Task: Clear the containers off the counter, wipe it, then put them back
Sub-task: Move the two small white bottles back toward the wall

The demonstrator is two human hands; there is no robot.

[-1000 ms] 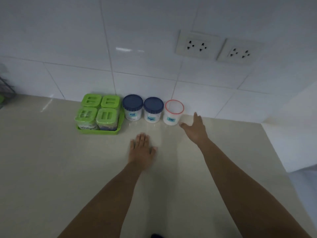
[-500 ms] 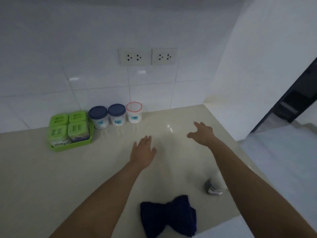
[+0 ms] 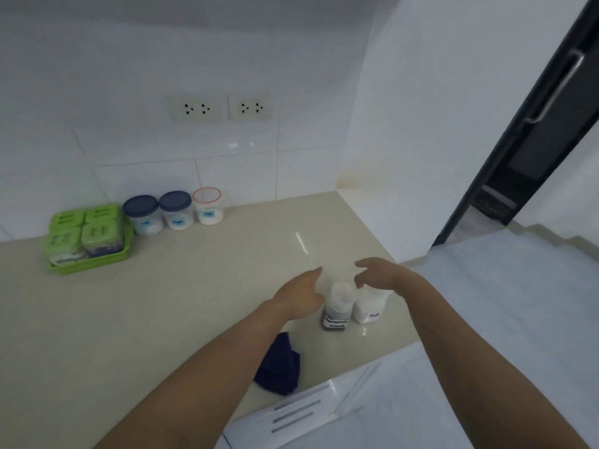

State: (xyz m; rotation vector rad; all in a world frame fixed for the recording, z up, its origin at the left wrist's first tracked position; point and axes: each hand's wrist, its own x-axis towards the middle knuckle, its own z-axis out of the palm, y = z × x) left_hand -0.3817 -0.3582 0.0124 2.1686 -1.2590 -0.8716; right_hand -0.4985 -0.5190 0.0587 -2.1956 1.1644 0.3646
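our left hand and our right hand both have an empty grip, fingers spread apart and curved, clamped on nothing. between and just below them, near the worktop's right front edge, stand two containers touching side by side: a small shaker with a pale cap and a dark label band, and a squat white jar with a blue word on it, partly under our right fingers.

we judge both as light, stiff plastic, smooth and likely a little slippery; the shaker is tall and narrow, so it should tip easily. best to wrap the fingers round each body at mid-height, one per hand, rather than pinch the caps.

further out, a dark blue cloth lies crumpled near the front edge of the worktop. at the back wall sit the green tray of green-lidded boxes, two blue-lidded jars and a red-rimmed jar, well apart from our hands.

compared with half a second ago, our view has swung right and down: both hands have closed in on the pair, which was then mostly hidden behind our right forearm, and the cloth now lies partly under our left forearm.
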